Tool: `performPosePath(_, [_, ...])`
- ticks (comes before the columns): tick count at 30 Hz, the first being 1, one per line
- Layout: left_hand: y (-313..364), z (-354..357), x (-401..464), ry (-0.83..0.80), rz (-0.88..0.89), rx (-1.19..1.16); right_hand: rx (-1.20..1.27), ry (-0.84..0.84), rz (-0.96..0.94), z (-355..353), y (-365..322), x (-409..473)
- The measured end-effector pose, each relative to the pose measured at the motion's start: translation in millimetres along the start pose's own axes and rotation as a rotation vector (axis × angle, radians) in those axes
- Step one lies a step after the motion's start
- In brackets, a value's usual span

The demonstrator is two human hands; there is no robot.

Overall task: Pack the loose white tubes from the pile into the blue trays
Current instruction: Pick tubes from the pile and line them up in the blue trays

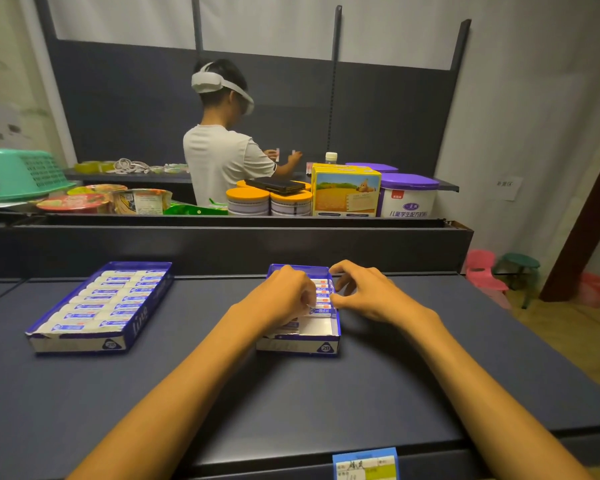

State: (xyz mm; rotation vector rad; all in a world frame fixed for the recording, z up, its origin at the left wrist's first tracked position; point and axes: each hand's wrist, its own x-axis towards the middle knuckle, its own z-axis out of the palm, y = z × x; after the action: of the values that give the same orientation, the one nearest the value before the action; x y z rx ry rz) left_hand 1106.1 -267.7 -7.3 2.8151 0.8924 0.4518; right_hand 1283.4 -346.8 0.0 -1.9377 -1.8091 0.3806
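Two blue trays sit on the dark table. The left tray [142, 320] is filled with rows of white tubes [101, 299]. Over the right tray [326, 346] are both my hands. My left hand [284, 299] lies curled over the tubes inside it and hides most of them. My right hand [364, 292] hovers at the tray's right wall, thumb and fingers bent and pinching at a white tube [321, 310] in the row. The near end of this tray shows bare white floor. No loose pile of tubes is in view.
Behind the table runs a dark shelf ledge [222, 233] with orange-lidded cans [248, 200], a yellow box [345, 192], a purple-lidded tub [407, 197], noodle bowls and a green basket [18, 174]. A person in white stands beyond. Pink and green stools [484, 271] stand at the right.
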Motion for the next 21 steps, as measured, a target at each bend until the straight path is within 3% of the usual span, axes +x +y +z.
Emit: performPosePath(21, [5, -5, -1, -0.007, 0.003, 0.037, -0.032, 0.053, -0.009, -2, -7, -11])
